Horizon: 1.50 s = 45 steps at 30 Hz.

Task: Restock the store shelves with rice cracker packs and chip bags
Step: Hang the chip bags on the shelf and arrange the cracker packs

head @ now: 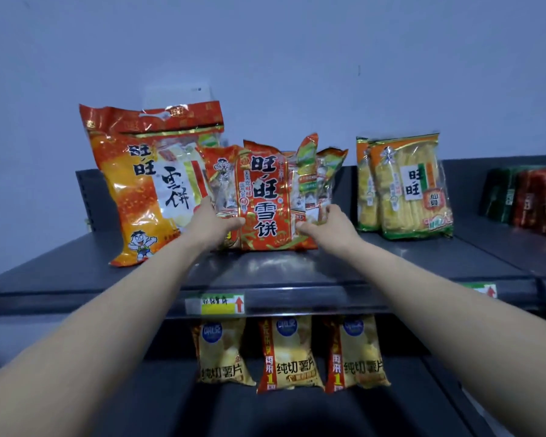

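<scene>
Both bare forearms reach up from the bottom corners toward the red pack (267,203), which stands upright on the top shelf (265,269), a little back from its front edge. Left hand (213,220) presses against the red pack's left side, thumb on its front lower corner and fingers (206,201) wrapped behind; right hand (327,220) holds its right side the same way, thumb at the front and fingers (330,209) curled round the clear wrappers there, so the two hands clamp the pack between them. More packs of that kind stand close behind the red pack, touching it. Left of the red pack a big orange bag (148,184) leans upright, its lower edge on the shelf and its right side meeting the left hand. Right of the red pack, apart from it, two yellow packs (404,187) stand one behind the other, and farther right are dark green and red packs (530,200), blurred. Below the red pack, on the shelf's front rail, sits a price tag (215,304) with a red arrow. Under that rail three chip bags (289,354) stand side by side on the lower shelf.
</scene>
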### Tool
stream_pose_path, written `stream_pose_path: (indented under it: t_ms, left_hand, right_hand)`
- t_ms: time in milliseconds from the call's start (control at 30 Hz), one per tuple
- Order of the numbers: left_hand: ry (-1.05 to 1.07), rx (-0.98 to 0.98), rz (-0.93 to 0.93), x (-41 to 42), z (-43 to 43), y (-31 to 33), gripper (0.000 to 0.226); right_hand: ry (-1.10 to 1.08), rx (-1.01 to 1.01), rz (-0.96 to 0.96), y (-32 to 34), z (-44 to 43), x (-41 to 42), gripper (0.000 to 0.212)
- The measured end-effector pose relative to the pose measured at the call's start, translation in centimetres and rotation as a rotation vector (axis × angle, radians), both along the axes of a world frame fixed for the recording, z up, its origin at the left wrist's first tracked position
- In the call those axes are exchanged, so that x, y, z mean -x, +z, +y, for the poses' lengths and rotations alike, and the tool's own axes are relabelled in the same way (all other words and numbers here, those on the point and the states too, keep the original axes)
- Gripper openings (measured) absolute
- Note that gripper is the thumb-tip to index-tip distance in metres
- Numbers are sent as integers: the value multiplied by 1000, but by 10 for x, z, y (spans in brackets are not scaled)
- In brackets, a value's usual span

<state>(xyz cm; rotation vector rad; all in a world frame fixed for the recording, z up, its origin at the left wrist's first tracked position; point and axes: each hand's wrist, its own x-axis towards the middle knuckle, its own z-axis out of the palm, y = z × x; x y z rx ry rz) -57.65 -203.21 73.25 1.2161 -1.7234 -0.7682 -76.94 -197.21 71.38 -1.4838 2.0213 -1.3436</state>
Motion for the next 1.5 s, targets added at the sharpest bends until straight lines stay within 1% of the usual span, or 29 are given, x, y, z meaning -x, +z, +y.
stream_pose_path:
  t_ms: [67,133,200,233,300,333,400,467,567,667,733,800,867,900,967,1000,1033,1100,1133,1167,1233,1267,1300,1367,1500]
  left_hand:
    - [-19,-34,23,6,-18,-1,74]
    - [-26,-29,38,13,-34,-5,52]
    - [-32,4,34,23,-42,-8,37]
    - [-47,16,35,29,-44,-9,37]
    - [-70,25,37,37,-51,-11,41]
    - [-69,20,30,40,-53,-11,48]
    - [-66,9,14,44,-57,-11,61]
    - [-85,3,8,45,-59,-12,61]
    - [-120,18,33,45,-54,-12,54]
    - [-110,21,13,45,-51,-12,55]
    - [-95,15,17,46,-47,-12,59]
    - [-67,-10,33,45,-43,-13,67]
    - [5,-6,16,45,-39,-14,77]
    - [64,29,-9,45,-35,-14,80]
    - [188,158,-42,50,-23,-12,75]
    - [206,240,-50,56,-12,-10,69]
    - [169,310,-61,64,-2,-8,63]
    - [-19,389,-128,89,19,-5,49]
    - [-102,411,-211,103,26,-6,45]
    - [-137,446,-331,116,32,-6,45]
    - [-89,555,-611,135,28,-10,54]
    - [-65,593,-696,140,23,-12,59]
    - [-62,613,-735,143,17,-15,63]
    - [-89,631,-744,147,4,-20,69]
    - [-118,670,-780,152,-7,-22,71]
  right_hand:
    - [-1,-6,-76,-3,-24,9,86]
    - [26,-1,-161,-5,-38,17,92]
    - [56,18,-238,-9,-48,28,84]
    - [58,16,-256,-11,-50,33,79]
    - [47,10,-252,-15,-55,46,70]
    - [47,5,-248,-15,-56,49,67]
    - [49,-3,-242,-16,-58,55,68]
    - [29,2,-252,-14,-55,56,66]
    - [-6,26,-287,-15,-50,56,62]
    - [-29,38,-270,-15,-47,52,66]
    - [-58,38,-199,-13,-42,48,71]
    - [-76,27,-135,-13,-36,46,78]
    - [-77,27,-81,-12,-26,48,82]
    - [-81,25,-45,-10,-18,50,84]
    - [-114,30,14,-9,-2,61,83]
    - [-145,37,28,-7,4,70,80]
    - [-188,46,45,-5,12,78,77]
    - [-288,47,63,-2,21,101,70]
    - [-332,50,59,-1,26,114,65]
    - [-372,54,56,0,30,126,61]
    - [-452,39,60,0,37,149,62]
    - [-480,19,70,0,39,161,66]
    - [-499,-6,78,0,42,169,70]
    - [-512,-39,81,-1,42,184,79]
    - [-496,-93,52,-8,31,201,95]
